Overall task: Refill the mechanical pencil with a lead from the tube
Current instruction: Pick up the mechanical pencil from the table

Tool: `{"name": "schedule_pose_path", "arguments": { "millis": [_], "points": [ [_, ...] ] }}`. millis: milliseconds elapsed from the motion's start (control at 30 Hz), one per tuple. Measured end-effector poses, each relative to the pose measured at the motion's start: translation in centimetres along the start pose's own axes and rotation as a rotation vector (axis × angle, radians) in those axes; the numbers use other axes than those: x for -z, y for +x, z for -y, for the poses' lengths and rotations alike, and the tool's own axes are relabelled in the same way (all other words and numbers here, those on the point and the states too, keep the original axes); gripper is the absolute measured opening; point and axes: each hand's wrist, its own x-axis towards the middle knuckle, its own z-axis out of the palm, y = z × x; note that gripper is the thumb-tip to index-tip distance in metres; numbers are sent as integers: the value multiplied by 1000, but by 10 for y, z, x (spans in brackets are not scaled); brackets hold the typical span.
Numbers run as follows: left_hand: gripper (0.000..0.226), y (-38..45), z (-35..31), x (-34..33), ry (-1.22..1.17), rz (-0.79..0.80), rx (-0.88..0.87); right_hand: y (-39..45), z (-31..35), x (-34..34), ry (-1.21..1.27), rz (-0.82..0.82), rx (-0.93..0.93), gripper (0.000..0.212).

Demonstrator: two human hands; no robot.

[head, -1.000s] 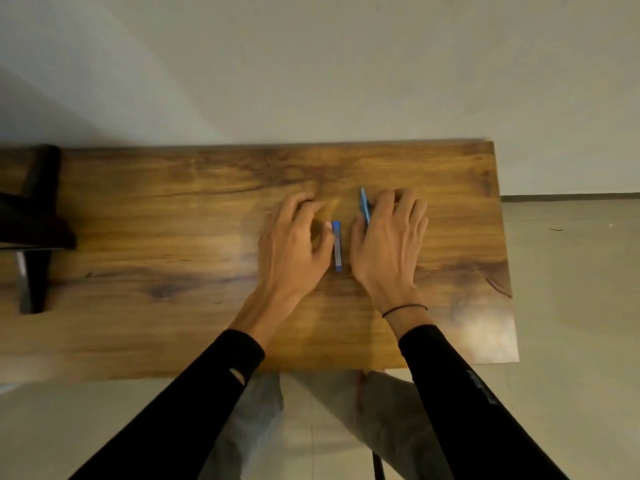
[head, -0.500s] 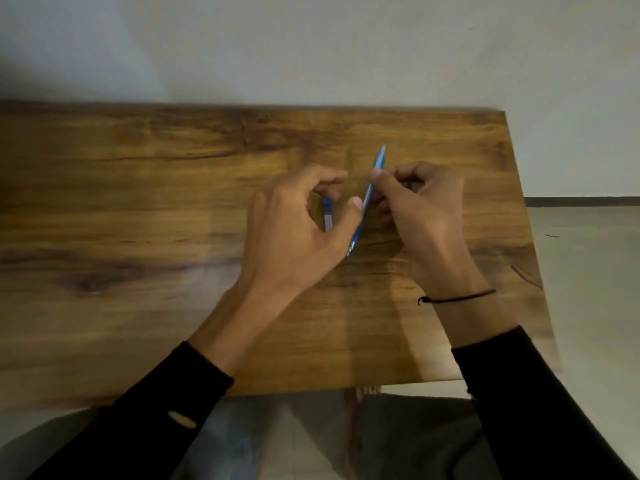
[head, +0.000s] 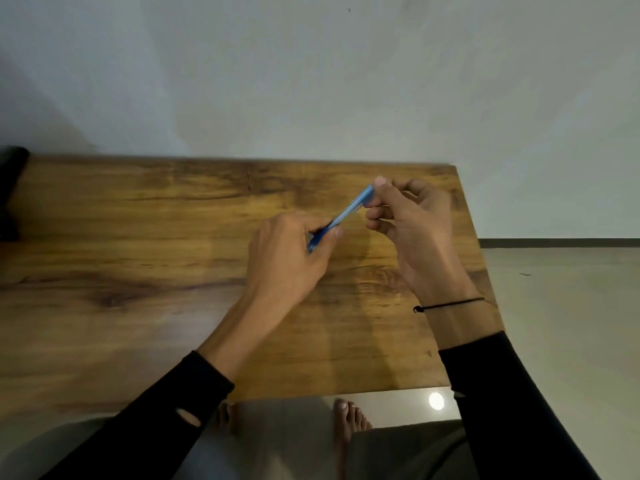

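Both forearms reach forward over the wooden bench [head: 138,258], sleeves black and pulled back from the wrists; the left hand [head: 287,258] sits near the middle of the bench with its back turned up, the right hand [head: 415,230] is raised a little farther out and to the right, palm side turned leftward. The blue pencil [head: 346,213] spans the gap between them, held clear of the bench top and slanting from lower left up to upper right; its image is blurred, so tip and cap cannot be told apart. The left fingers are curled closed around the lower end, thumb [head: 334,233] pressed along the barrel; the right thumb and forefinger pinch the upper end, the remaining fingers [head: 375,226] folded loosely below it. The lead tube is not visible; whether it lies hidden in the left palm cannot be told. A thin black cord [head: 450,304] circles the right wrist; a dark object [head: 10,188] stands at the far left edge of the bench; bare feet [head: 348,420] show on the floor below the near edge; a pale wall [head: 311,81] rises behind.
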Motion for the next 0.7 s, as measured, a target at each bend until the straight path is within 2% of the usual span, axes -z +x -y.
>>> {"name": "schedule_pose_path", "arguments": {
  "millis": [200,333,467,567,700],
  "points": [
    [17,11,3,9,91,68,-49,12,1,6,-183,25,111,9],
    [24,16,6,14,63,77,-56,20,-2,11,-227,23,158,7],
    [19,19,14,18,116,84,-21,27,-5,16,-228,-16,250,7],
    [21,22,21,21,114,60,12,38,-13,19,-558,-37,399,7],
    [20,27,26,22,87,9,44,41,-34,11,-960,130,452,16]
  ]
}}
